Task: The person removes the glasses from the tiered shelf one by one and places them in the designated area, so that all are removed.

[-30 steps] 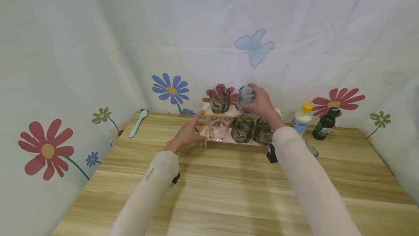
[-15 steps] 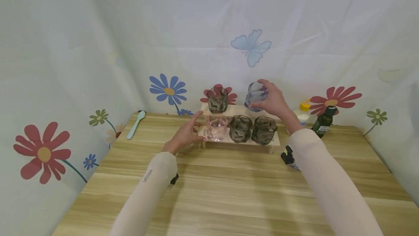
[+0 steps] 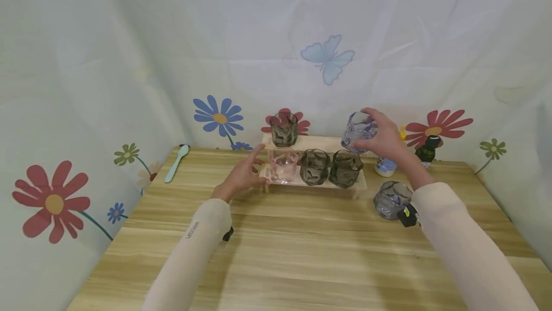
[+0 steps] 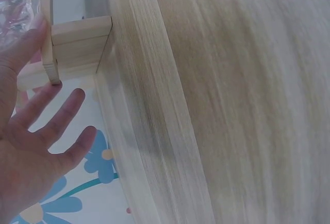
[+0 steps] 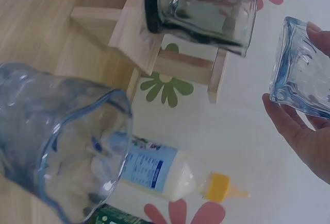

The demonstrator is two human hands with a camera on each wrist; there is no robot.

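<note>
My right hand [image 3: 384,141] grips a pale blue, wavy-sided glass tumbler [image 3: 360,129] between thumb and fingers, past the right end of a two-tier wooden rack [image 3: 321,144]. In the right wrist view this tumbler [image 5: 304,74] is apart from the rack. At the rack's left end is my left hand [image 3: 239,179], fingers spread; the left wrist view has its thumb and a fingertip against the shelf edge [image 4: 50,62]. A dark tumbler [image 3: 283,131] stands on the upper tier. The lower tier bears a pink tumbler [image 3: 283,167] and two dark ones [image 3: 315,167].
Another bluish tumbler [image 3: 390,201] stands on the table right of the rack, under my right forearm. Behind it are a white bottle with yellow cap [image 3: 385,167] and a dark green bottle [image 3: 427,150]. A mint spoon [image 3: 176,165] lies at the back left. Floral cloth hangs behind.
The pale blue tumbler has left the upper tier and moved right in my right hand. The bluish tumbler on the table has come into fuller view. My left hand stays at the rack.
</note>
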